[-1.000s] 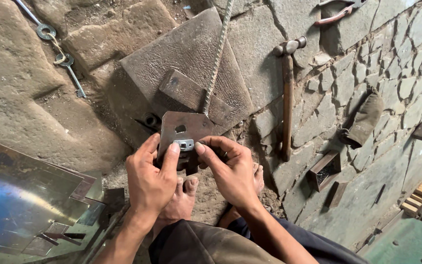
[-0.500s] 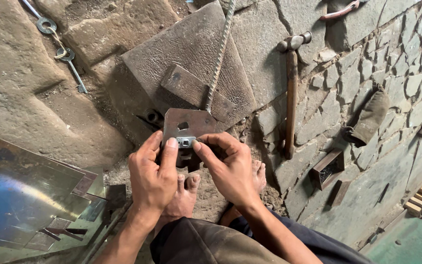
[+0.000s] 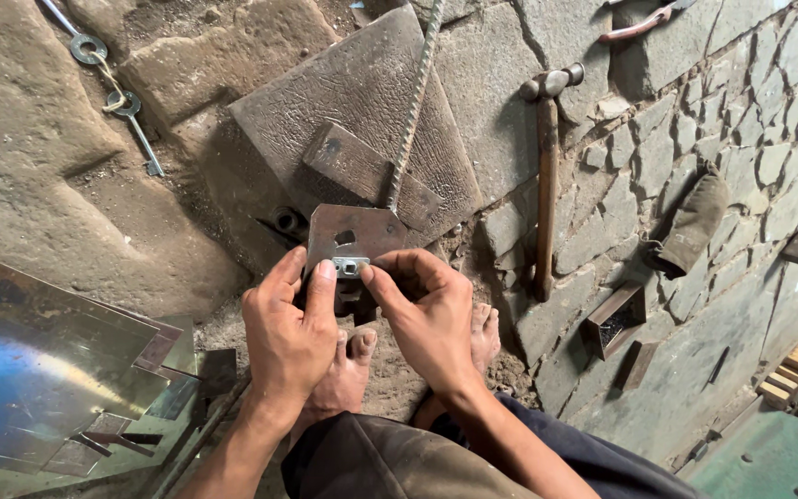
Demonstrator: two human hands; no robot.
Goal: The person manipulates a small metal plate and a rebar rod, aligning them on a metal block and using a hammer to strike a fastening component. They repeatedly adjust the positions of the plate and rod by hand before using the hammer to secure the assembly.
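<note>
both thumbs and forefingers pinch a small shiny metal piece (image 3: 350, 267) flat against the front edge of a rusty steel block (image 3: 355, 235), left hand (image 3: 286, 340) and right hand (image 3: 429, 319) closing in from either side, probably to keep it lined up. can't tell its exact shape. a hammer (image 3: 547, 157) lies well apart on the stone floor (image 3: 30, 166).

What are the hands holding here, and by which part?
Both the left hand and right hand pinch a small shiny metal piece by its two ends, over the rusty block.
</note>
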